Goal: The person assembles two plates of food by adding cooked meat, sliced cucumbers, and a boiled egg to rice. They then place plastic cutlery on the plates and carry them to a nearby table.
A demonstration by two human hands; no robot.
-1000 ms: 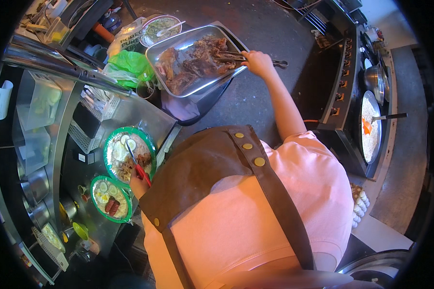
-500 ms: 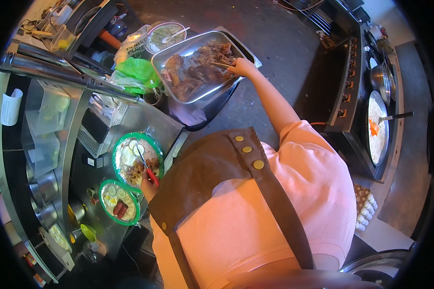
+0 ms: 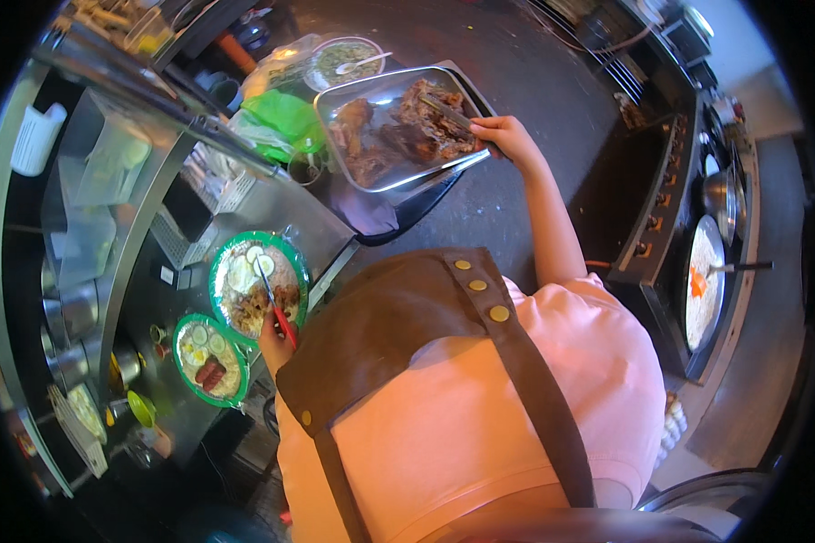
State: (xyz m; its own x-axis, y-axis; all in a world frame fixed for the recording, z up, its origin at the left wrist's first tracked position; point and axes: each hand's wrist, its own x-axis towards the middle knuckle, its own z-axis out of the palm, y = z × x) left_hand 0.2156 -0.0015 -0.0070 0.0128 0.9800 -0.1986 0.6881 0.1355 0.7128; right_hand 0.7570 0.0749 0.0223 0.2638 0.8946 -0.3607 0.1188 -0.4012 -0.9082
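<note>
My left hand (image 3: 274,342) is closed round a red-handled knife (image 3: 285,324), its thin blade lying across a green-rimmed plate (image 3: 215,271). That plate holds rice, cucumber slices, egg and chopped brown meat (image 3: 244,310). Farther off, my right hand (image 3: 507,138) grips what look like metal tongs (image 3: 445,110) at the right side of a metal tray (image 3: 364,184). Their tips reach onto the roasted meat (image 3: 426,136), which lies in large torn pieces. Below the first plate, a second green-rimmed plate (image 3: 243,387) carries rice, cucumber, egg and red sausages (image 3: 210,373).
Beside the tray are a bowl of chopped greens (image 3: 330,68) with a white spoon, a green plastic bag (image 3: 276,122) and a glass (image 3: 305,167). A stove (image 3: 638,262) with a large pan of rice (image 3: 702,299) stands at right. Shelving with clear containers (image 3: 81,244) lines the left.
My right hand has shifted right and slightly down, and the tongs show more fully over the meat. The view has turned slightly. My left hand stays by the plate with the knife.
</note>
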